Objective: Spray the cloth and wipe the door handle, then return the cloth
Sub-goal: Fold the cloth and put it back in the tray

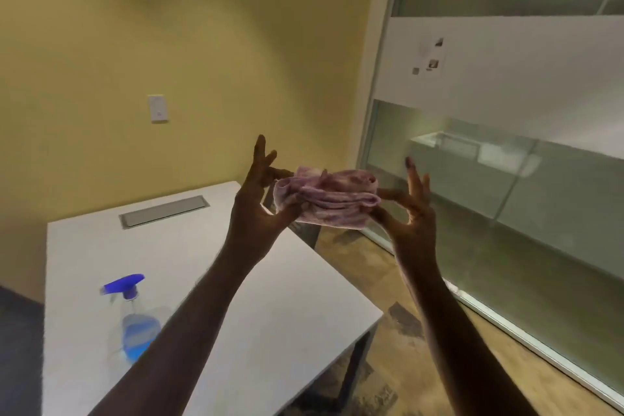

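Right now the cloth (326, 199), a mottled pink-and-purple rag bunched into a loose, soft roll with folds showing along its near edge, is held up in the air in front of the person, above the far corner of the white table (270, 331) and well clear of it. The left hand (258, 199) pinches its left end between thumb and a finger, the other fingers fanned upward; the right hand (412, 209) pinches the right end the same way, fingers spread. The spray bottle (135, 317), blue trigger and blue liquid low in it, stands on the table near the left forearm, with neither hand on it. Whether the cloth is already damp cannot be told. No door handle is in view, so wiping and returning the cloth look to be still ahead, though that is only a judgement.
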